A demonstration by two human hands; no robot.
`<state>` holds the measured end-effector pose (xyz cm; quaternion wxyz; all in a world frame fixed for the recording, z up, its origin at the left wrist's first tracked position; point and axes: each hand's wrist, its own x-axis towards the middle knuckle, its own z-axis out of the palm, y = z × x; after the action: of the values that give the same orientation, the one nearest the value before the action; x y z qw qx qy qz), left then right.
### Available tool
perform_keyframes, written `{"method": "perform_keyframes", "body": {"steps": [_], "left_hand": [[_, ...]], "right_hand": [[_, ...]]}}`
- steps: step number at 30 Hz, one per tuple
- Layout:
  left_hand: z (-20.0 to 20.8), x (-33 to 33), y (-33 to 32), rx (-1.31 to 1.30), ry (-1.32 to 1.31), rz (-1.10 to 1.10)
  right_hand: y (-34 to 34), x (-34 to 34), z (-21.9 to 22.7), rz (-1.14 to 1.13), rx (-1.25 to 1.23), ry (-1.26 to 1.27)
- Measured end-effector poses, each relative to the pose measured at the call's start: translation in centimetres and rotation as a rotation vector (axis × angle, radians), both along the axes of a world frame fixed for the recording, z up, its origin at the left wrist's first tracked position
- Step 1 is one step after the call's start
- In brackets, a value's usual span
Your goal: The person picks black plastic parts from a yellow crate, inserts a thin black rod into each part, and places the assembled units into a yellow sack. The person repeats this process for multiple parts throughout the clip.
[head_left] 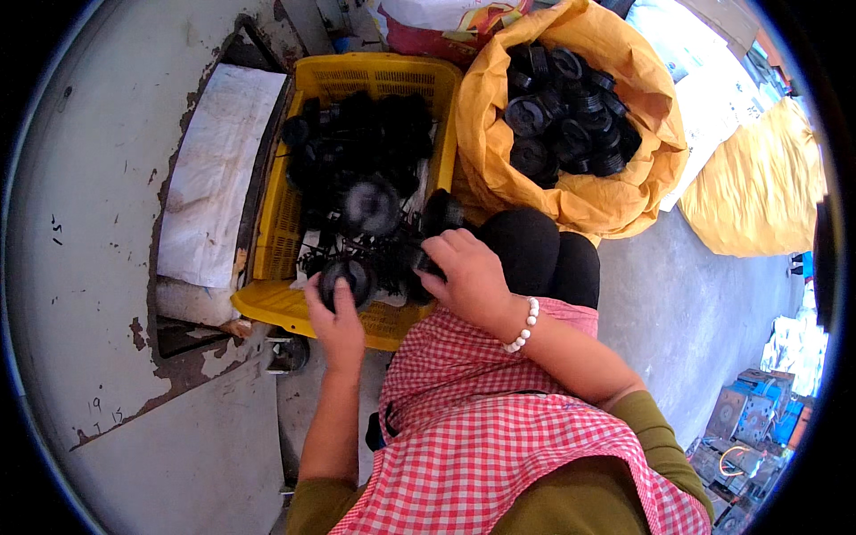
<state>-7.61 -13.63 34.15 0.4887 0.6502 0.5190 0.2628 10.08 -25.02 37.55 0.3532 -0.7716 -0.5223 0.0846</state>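
My left hand is closed on a round black plastic part, thumb across its face, over the near end of a yellow plastic crate. Just to the right, my right hand curls its fingers round another black part, mostly covered by the hand. Inside the crate lies a heap of black plastic parts, some with thin stems. A blurred round black piece is beside the crate's right edge, close above my right fingers.
An open orange-yellow sack full of round black parts stands right of the crate. To the left is a worn grey metal panel with a white sheet. A yellow bag lies far right; metal blocks sit lower right.
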Motion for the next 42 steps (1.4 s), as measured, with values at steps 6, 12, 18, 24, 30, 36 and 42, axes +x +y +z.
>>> {"method": "perform_keyframes", "body": {"steps": [6,12,18,24,30,36,42], "left_hand": [[-1.9,0.1,0.8,-0.267,-0.352,0.247],[0.3,2.7,-3.5,-0.659,-0.599,0.108],[0.7,2.8,-4.8,-0.828,-0.79,0.109],[1.4,3.1,-4.0,-0.702,-0.792,0.093],[2.4,3.8,-4.9,-0.696,-0.792,0.079],[2.5,2.2,-3.9,-0.75,-0.686,-0.104],[3.8,2.2,-3.0,-0.855,-0.55,-0.165]], "right_hand": [[0.0,0.2,0.8,-0.003,0.177,-0.102],[0.2,-1.9,0.2,0.2,0.233,-0.276],[-1.2,-3.0,0.7,0.207,0.139,-0.345],[-1.3,-2.5,3.2,0.072,0.212,-0.316],[-1.8,-2.8,2.4,0.133,0.114,-0.314],[-2.6,-2.5,2.4,0.309,0.112,-0.332],[-4.2,0.0,3.4,0.404,0.184,-0.025]]}}
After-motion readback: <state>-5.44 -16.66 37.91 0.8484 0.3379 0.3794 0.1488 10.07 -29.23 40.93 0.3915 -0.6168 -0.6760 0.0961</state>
